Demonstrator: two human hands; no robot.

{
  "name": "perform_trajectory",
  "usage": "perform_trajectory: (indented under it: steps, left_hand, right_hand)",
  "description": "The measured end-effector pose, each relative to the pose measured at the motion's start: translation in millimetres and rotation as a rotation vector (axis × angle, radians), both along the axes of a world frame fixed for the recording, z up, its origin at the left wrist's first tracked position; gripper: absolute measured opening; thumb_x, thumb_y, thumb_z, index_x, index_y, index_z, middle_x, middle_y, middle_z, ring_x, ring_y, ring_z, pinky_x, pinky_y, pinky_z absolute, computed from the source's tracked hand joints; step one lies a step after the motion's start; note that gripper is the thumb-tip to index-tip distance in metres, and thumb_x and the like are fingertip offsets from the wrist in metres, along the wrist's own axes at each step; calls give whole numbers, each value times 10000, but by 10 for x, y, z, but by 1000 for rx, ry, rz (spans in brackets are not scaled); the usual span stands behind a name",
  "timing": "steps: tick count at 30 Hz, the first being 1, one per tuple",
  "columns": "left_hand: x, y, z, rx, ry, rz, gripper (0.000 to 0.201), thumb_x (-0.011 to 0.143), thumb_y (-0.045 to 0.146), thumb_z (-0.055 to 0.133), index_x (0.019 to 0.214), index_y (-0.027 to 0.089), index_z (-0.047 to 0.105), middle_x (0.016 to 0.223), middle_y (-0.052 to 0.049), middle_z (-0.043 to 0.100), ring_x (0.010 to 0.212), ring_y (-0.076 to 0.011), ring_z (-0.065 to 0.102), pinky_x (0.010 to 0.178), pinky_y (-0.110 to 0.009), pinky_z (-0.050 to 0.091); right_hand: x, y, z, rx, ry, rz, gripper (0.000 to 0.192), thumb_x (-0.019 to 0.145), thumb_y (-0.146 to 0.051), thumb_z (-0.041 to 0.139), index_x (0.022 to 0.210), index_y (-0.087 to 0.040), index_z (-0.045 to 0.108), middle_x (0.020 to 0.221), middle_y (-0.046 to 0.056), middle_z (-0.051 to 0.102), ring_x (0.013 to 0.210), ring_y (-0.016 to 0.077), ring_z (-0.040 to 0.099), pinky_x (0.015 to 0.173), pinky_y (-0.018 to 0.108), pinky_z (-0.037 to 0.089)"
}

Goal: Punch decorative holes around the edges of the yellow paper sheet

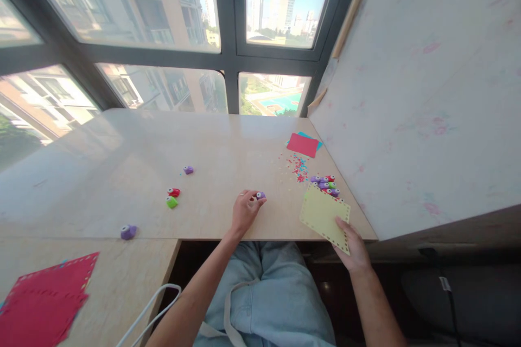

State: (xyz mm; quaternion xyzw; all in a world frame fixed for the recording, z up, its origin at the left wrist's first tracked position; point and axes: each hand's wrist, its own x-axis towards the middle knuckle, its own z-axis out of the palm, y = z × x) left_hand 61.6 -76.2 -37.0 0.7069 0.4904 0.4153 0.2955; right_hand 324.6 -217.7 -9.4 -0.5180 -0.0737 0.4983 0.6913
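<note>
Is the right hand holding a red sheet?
No: the right hand holds a yellow sheet with punched edges, while the red sheet lies untouched farther back on the table.

Left hand [245, 210] fingers curled, right hand [355, 249] seemingly pinching

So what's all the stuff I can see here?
Yellow sheet: one, punched edges, in right hand, table's near right.
Purple punch: one, at left fingertips.
Punches: purple, red, green, purple, loose, table's left half.
Punch pile: several, mixed colours, above yellow sheet.
Confetti: many, red and blue.
Red sheet: one, over blue, far right.
Red sheets: few, near left.
Table: one, beige.
Left hand: on purple punch.
Right hand: holds yellow sheet.
</note>
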Motion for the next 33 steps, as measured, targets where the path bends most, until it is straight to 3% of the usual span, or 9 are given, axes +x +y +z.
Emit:
perform_trajectory:
  steps: [6, 12, 19, 23, 27, 30, 33]
  left_hand:
    - [481, -83, 53, 23, 109, -137, 201, 844, 330, 678, 973, 176, 700, 910, -63, 682, 806, -178, 600, 756, -301, 448]
    - [1068, -189, 68, 107, 237, -358, 225, 814, 359, 723, 969, 196, 719, 925, -63, 675, 881, -202, 599, 828, -325, 442]
    - [1437, -194, 73, 108, 286, -408, 261, 794, 354, 742, 997, 193, 709, 950, -72, 655, 913, -223, 589, 837, -344, 446]
    - [1419, -217, 64, 39, 108, -364, 265, 805, 331, 729, 1014, 175, 681, 930, -66, 653, 887, -206, 591, 818, -326, 450]
    - [1226, -306, 66, -138, -216, -204, 270, 868, 426, 616, 865, 160, 666, 801, -48, 638, 740, -162, 561, 715, -292, 447]
    - [963, -434, 129, -353, -474, -172, 419, 884, 540, 528, 886, 140, 652, 814, -70, 651, 725, -156, 566, 675, -285, 461]
    - [605, -610, 245, -675, -768, -292, 622, 835, 674, 498, 1088, 117, 609, 1009, -137, 658, 775, -174, 621, 621, -280, 502]
  right_hand:
    - [11, -121, -175, 80, 101, -91, 289, 608, -231, 836, 876, -218, 727, 843, -1, 774, 799, 203, 734, 583, 244, 604]
    - [54, -153, -264, 83, 111, -126, 234, 634, -267, 816, 846, -224, 726, 831, 6, 772, 800, 219, 733, 645, 303, 614]
    - [72, -165, -322, 31, 129, -123, 299, 626, -291, 818, 898, -214, 721, 840, 21, 773, 861, 257, 731, 766, 374, 605]
    - [73, -168, -322, 3, 126, -117, 315, 618, -292, 824, 902, -202, 722, 827, 20, 772, 849, 255, 733, 778, 372, 602]
    - [51, -190, -324, -28, 89, -86, 350, 634, -313, 814, 953, -199, 725, 893, 30, 774, 872, 253, 730, 818, 380, 594]
    - [-35, -191, -304, -72, 25, -81, 477, 631, -350, 820, 1067, -192, 708, 933, 39, 773, 933, 269, 719, 856, 395, 583]
    - [-193, -161, -238, -121, -2, -32, 606, 610, -369, 851, 1158, -179, 673, 927, 60, 773, 938, 293, 718, 871, 415, 575]
